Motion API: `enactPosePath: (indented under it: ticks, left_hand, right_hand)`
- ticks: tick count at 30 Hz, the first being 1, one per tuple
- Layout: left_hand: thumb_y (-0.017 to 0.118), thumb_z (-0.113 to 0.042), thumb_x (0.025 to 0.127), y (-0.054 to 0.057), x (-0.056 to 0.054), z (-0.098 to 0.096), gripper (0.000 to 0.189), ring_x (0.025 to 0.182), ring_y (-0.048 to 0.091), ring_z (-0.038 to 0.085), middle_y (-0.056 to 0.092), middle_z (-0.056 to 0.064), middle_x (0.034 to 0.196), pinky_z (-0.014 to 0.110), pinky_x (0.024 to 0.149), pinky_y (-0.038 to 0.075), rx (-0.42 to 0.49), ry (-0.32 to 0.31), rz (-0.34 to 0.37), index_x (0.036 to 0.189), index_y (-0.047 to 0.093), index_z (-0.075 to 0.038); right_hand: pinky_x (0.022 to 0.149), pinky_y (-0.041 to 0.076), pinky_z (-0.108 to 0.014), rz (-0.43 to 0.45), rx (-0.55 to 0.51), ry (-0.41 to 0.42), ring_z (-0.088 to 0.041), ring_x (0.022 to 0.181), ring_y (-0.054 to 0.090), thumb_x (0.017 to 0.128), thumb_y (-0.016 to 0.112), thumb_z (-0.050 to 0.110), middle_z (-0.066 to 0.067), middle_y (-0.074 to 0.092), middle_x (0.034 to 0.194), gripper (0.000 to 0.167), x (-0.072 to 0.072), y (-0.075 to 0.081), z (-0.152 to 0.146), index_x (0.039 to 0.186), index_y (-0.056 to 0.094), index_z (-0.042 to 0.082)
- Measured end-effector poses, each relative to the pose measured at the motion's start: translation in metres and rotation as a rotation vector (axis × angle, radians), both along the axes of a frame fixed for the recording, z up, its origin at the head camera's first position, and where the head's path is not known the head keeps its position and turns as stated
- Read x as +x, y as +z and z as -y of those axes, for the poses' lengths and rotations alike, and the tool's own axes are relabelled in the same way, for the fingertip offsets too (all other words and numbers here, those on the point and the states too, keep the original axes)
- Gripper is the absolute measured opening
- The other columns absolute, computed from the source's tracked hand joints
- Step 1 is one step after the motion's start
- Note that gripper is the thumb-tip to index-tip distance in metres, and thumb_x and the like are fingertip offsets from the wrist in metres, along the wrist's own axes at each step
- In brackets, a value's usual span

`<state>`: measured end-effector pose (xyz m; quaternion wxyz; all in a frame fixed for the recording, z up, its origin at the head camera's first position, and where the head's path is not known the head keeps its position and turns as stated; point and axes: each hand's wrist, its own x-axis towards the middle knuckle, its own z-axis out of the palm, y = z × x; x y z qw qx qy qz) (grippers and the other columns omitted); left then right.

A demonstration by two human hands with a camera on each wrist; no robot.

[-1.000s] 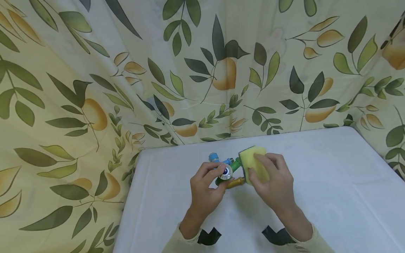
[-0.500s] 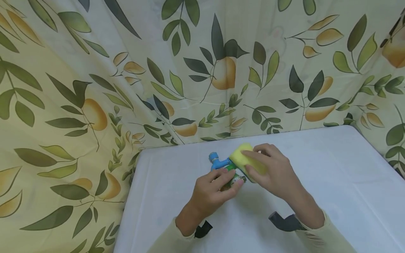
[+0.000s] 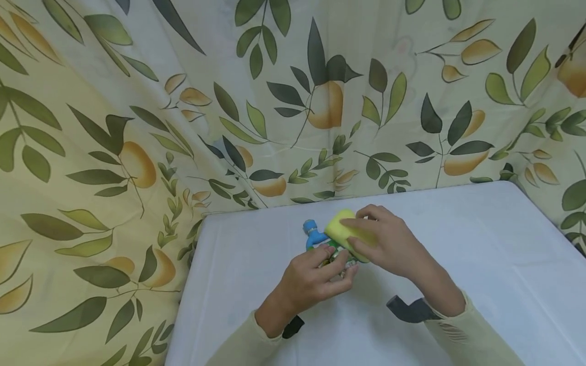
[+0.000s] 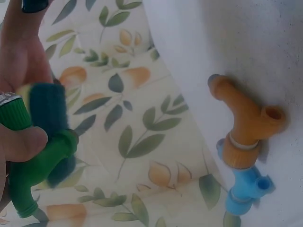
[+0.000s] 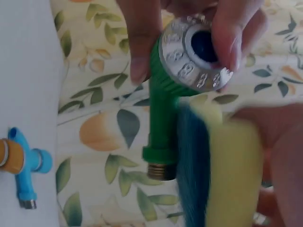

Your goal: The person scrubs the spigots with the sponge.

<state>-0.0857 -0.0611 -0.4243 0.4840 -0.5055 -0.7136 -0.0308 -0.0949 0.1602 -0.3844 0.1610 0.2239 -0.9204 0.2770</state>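
My left hand (image 3: 309, 279) grips a green plastic tap (image 5: 162, 113) by its ribbed head, which carries a silver embossed ring around a dark blue centre. The tap's brass-threaded end points away from the fingers in the right wrist view. In my right hand (image 3: 396, 246) is a yellow sponge (image 3: 343, 226), pinched with the dark scouring side (image 4: 49, 118) turned toward the tap. That side lies along the green body in the right wrist view, and the sponge edge is blurred there. From the head view, the fingers and sponge hide most of the green tap.
A blue tap (image 3: 314, 236) lies on the white-covered table (image 3: 480, 254), beyond my left hand. Close by it is an orange tap (image 4: 244, 123), hidden in the head view. A leaf-and-fruit patterned curtain (image 3: 206, 101) hangs behind and left of the table.
The sponge has shifted left over the green tap, and my right hand has come with it. My left hand has turned the tap, so its silver ring no longer faces up at the head camera.
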Motion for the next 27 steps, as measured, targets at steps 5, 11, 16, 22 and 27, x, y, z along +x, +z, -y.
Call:
enactPosePath:
  ticks: [5, 11, 16, 22, 27]
  left_hand:
    - [0.075, -0.02, 0.091, -0.002, 0.0, -0.002, 0.015, 0.087, 0.067, 0.012, 0.074, -0.011, 0.106, 0.021, 0.085, 0.059, -0.053, -0.001, -0.03, 0.101, 0.071, -0.03]
    - [0.075, -0.027, 0.091, -0.002, -0.001, -0.005, 0.007, 0.088, 0.07, 0.011, 0.074, -0.012, 0.105, 0.027, 0.094, 0.059, -0.091, -0.023, -0.056, 0.096, 0.071, -0.031]
    - [0.075, -0.025, 0.09, 0.002, 0.0, -0.004, 0.01, 0.088, 0.07, 0.011, 0.074, -0.01, 0.105, 0.025, 0.091, 0.06, -0.058, -0.009, -0.041, 0.097, 0.07, -0.03]
    - [0.077, -0.009, 0.09, 0.003, -0.003, 0.006, 0.023, 0.087, 0.069, 0.015, 0.076, 0.0, 0.108, 0.019, 0.076, 0.06, 0.204, 0.003, 0.233, 0.106, 0.077, -0.024]
    - [0.082, -0.002, 0.084, 0.001, -0.002, 0.006, 0.038, 0.094, 0.071, 0.02, 0.067, 0.01, 0.11, 0.025, 0.079, 0.062, 0.625, -0.107, 0.761, 0.119, 0.069, -0.007]
  right_hand:
    - [0.069, 0.054, -0.032, -0.008, 0.012, 0.006, -0.02, 0.097, 0.058, 0.086, 0.079, 0.023, -0.003, 0.065, 0.108, 0.035, -0.001, -0.001, 0.0, 0.12, 0.076, 0.018]
    - [0.069, 0.052, -0.03, 0.015, 0.022, 0.02, -0.019, 0.097, 0.058, 0.087, 0.078, 0.024, -0.002, 0.065, 0.109, 0.034, -0.003, 0.0, -0.001, 0.121, 0.076, 0.019]
    - [0.068, 0.055, -0.035, -0.022, 0.03, -0.024, -0.022, 0.094, 0.06, 0.086, 0.078, 0.024, -0.006, 0.066, 0.107, 0.035, -0.004, 0.0, -0.003, 0.12, 0.076, 0.016]
    - [0.066, 0.057, -0.036, -0.101, -0.09, -0.078, -0.021, 0.092, 0.06, 0.085, 0.08, 0.021, -0.007, 0.063, 0.109, 0.036, 0.002, -0.012, -0.001, 0.12, 0.074, 0.015]
    - [0.064, 0.058, -0.037, -0.194, -0.188, -0.129, -0.022, 0.091, 0.06, 0.08, 0.08, 0.015, -0.009, 0.06, 0.11, 0.041, 0.007, -0.021, 0.002, 0.121, 0.072, 0.012]
